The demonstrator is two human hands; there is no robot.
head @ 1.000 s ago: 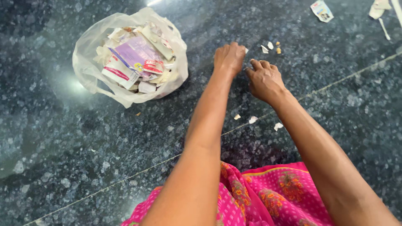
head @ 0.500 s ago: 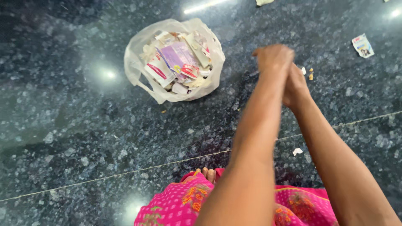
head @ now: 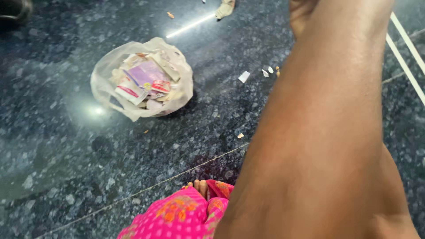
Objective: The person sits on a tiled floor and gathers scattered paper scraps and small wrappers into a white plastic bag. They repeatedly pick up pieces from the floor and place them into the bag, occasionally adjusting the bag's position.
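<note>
Fingers: no fingers show plainly; only the heel of one hand [head: 301, 15] appears at the top edge, near 12 o'clock, so I cannot tell whether it is clenched, released or grasping anything, nor which hand it is.
Forearm: a bare forearm [head: 327, 132] fills the right half of the view, close to the camera, running from 5 o'clock up to 12 o'clock.
Paper scraps: a few small white and tan paper scraps [head: 244, 76] lie on the floor just left of the forearm, around 1 o'clock from the view's centre; one more small bit [head: 240, 136] lies lower, near the centre.
Bag: a thin translucent plastic bag [head: 141, 84], open and full of torn wrappers and paper, sits at 10 o'clock, well apart from the forearm.
Floor: dark speckled stone floor [head: 66, 155] with a thin pale joint line crossing it.
Garment: pink patterned cloth [head: 177, 217] at 6 o'clock, with toes [head: 200, 186] showing at its upper edge.
Far litter: a crumpled scrap [head: 225, 9] at the top edge.
</note>
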